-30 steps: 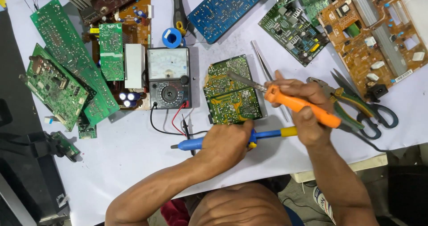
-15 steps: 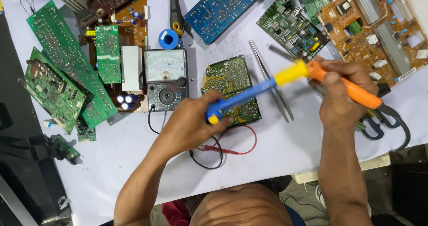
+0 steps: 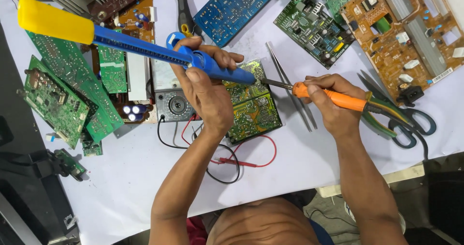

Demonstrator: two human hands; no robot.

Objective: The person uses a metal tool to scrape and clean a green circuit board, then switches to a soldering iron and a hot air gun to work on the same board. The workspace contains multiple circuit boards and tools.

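Note:
My left hand [image 3: 205, 83] grips a blue desoldering pump [image 3: 140, 44] with a yellow plunger end at the upper left; its tip rests on the green circuit board [image 3: 253, 112] in the middle of the table. My right hand [image 3: 331, 102] holds an orange-handled soldering iron [image 3: 338, 99], whose metal tip meets the pump's tip over the board's upper edge. An analog multimeter [image 3: 169, 97] lies partly under my left hand, with red and black probe leads [image 3: 237, 163] looping below the board.
Steel tweezers [image 3: 290, 88] lie right of the board. Pliers and scissors [image 3: 403, 121] sit at the right. Several circuit boards ring the table: green ones [image 3: 63, 88] left, a blue one [image 3: 234, 5] at top, a brown one [image 3: 406, 32] top right. White sheet covers the table.
My left hand lifted the pump and swung its yellow end up to the far left. The pump's tip and the iron's tip now meet on the green board. My right hand moved left.

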